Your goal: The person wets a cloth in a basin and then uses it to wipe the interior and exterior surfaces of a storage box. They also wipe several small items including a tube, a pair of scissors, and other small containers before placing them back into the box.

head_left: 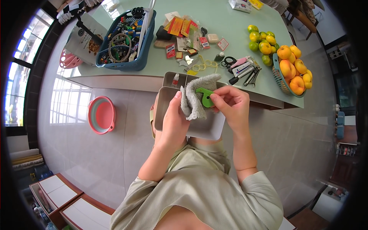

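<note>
Two things at once: holding a bumpy gray cloth in the curled left hand and pinching a flat green plastic piece in the right hand, probably for keeping it steady against the cloth, above an open gray plastic tray.

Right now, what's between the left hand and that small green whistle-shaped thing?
In the head view, a crumpled, fluffy grey cloth lies between the left hand and the small green whistle-shaped thing, which the right hand pinches.
</note>
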